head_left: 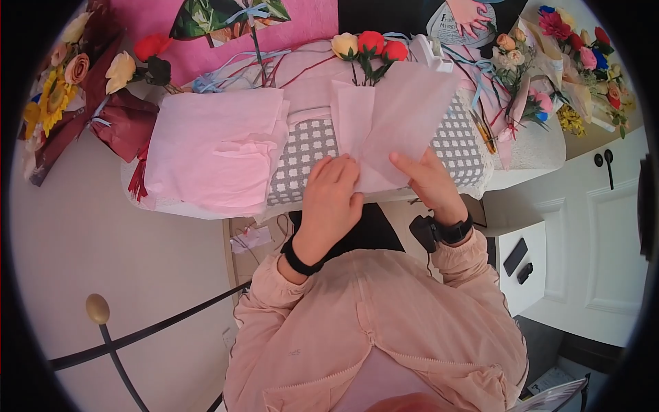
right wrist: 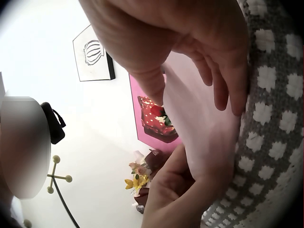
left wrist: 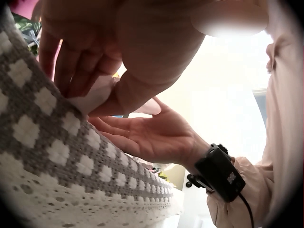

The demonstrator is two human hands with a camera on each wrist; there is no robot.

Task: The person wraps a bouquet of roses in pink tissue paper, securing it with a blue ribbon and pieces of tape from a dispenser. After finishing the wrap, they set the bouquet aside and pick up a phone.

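Note:
Pale pink wrapping paper (head_left: 405, 110) is folded around the stems of a small bunch of roses (head_left: 371, 45), two red and one yellow, on the table. My left hand (head_left: 334, 199) pinches the paper's lower left part between thumb and fingers; the left wrist view shows a folded edge of the paper (left wrist: 95, 97) there. At the paper's right side is my right hand (head_left: 431, 180), thumb raised and fingers extended; in the right wrist view this hand (right wrist: 190, 52) spreads around the paper (right wrist: 204, 123), fingers not curled tightly. The lower stems are hidden.
A stack of pink paper (head_left: 213, 144) lies to the left on the table. Beneath my hands is a grey and white checked cloth (head_left: 302, 154). Wrapped bouquets stand at far left (head_left: 55, 103) and far right (head_left: 590, 62). Scissors (head_left: 484, 130) and ribbons lie at the right.

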